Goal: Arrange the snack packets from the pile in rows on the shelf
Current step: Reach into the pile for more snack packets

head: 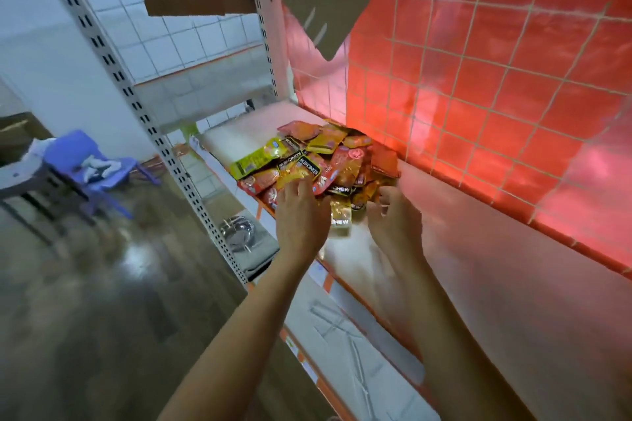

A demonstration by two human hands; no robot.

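Observation:
A loose pile of snack packets, red, yellow and gold, lies on the white shelf near its left end. My left hand lies flat on the pile's near edge with its fingers stretched over the packets. My right hand is at the pile's right side, fingers curled toward a gold packet between the two hands. Whether the right fingers hold a packet is hidden by the hand itself.
A red wire-grid back panel rises behind the shelf. A slotted white upright stands at the left. Lower shelves show below. A blue plastic chair stands on the glossy floor at the left.

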